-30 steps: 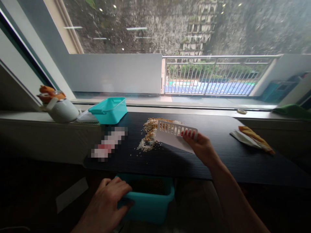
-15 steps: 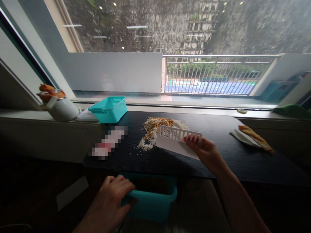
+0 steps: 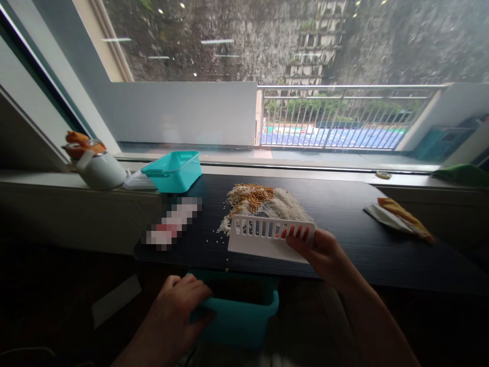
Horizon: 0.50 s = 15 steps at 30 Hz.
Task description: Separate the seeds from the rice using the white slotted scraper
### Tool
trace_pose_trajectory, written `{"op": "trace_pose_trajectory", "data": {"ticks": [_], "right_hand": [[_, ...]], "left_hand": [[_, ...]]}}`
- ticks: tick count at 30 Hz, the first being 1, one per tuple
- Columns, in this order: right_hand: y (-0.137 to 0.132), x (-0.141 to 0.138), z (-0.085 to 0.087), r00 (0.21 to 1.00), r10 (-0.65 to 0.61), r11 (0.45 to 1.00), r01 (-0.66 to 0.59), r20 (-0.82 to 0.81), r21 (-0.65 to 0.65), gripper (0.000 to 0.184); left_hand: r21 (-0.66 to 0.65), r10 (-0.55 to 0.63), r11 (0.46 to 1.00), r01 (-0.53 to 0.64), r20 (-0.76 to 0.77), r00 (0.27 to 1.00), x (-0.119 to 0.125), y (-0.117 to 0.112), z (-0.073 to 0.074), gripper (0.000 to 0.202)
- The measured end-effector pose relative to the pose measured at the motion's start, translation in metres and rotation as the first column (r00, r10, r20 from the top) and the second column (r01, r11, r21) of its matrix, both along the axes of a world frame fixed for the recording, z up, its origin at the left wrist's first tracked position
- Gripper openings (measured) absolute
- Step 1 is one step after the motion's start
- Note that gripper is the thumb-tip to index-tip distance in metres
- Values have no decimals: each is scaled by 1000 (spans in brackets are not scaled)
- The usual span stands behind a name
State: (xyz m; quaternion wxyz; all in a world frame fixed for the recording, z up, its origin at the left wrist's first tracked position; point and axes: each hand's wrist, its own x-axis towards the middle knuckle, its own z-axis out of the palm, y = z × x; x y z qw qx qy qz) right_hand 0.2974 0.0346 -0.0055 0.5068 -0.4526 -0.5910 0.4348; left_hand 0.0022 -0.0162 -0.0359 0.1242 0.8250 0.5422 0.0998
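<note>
My right hand grips a flat white plastic board with a row of slots along its upper edge. The board stands on edge, tilted, at the near side of a pile of white rice grains mixed with yellow beans. My left hand clasps the left rim of a turquoise plastic basin, just below the table's front edge. The basin's inside is dark, and its contents are hard to make out. A single bean lies at the table edge above the basin.
The pile lies on a dark table by a window. Another turquoise basin stands at the back left, near a grey-white pot with an orange figure. A blurred-out item lies at left, a yellow-and-white packet at right.
My right hand has drawn the white board toward me and slightly left, uncovering more of the rice. A bean now shows at the table edge. The left hand stays on the basin.
</note>
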Motion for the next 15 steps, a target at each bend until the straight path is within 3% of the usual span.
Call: {"op": "trace_pose_trajectory", "data": {"ticks": [3, 9, 15], "right_hand": [[-1, -3, -1, 1000, 24, 1000, -24, 16, 9, 26], [34, -5, 1, 959, -281, 955, 282, -31, 93, 33], [76, -13, -4, 988, -154, 986, 155, -24, 57, 32]], "left_hand": [[-8, 12, 1000, -12, 1, 1000, 0, -1, 1, 8], [-47, 9, 999, -9, -13, 1000, 5, -1, 6, 12], [-32, -21, 999, 21, 0, 1000, 6, -1, 9, 11]]}}
